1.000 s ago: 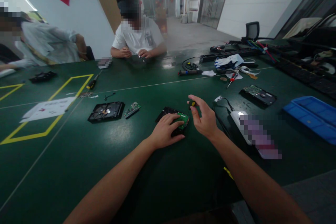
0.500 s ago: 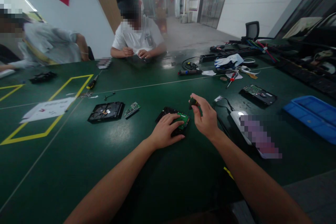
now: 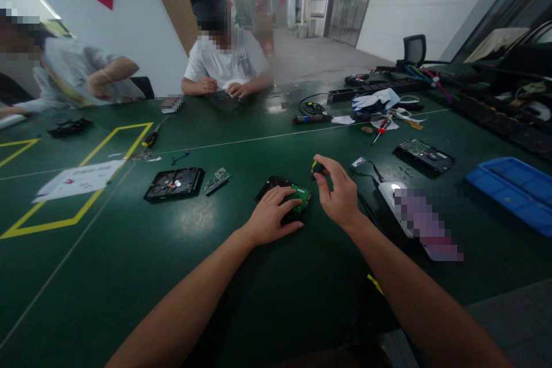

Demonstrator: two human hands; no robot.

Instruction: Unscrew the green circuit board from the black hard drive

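A black hard drive (image 3: 271, 187) with a green circuit board (image 3: 301, 196) on top lies on the green table (image 3: 259, 299) in front of me. My left hand (image 3: 269, 215) rests flat on it, fingers spread over the board. My right hand (image 3: 338, 190) pinches the black and yellow handle of a small screwdriver (image 3: 316, 167), held upright with its tip down at the board's right edge.
Another opened drive (image 3: 175, 182) and a loose circuit board (image 3: 217, 179) lie to the left. A third drive (image 3: 424, 155), a blue tray (image 3: 513, 190) and a white device (image 3: 394, 192) sit to the right. Two people sit across the table. Tools and cables lie at the far side.
My right hand has closed its fingers on the screwdriver handle and brought it slightly down toward the board. The person at far left has raised an arm. My left hand has not moved.
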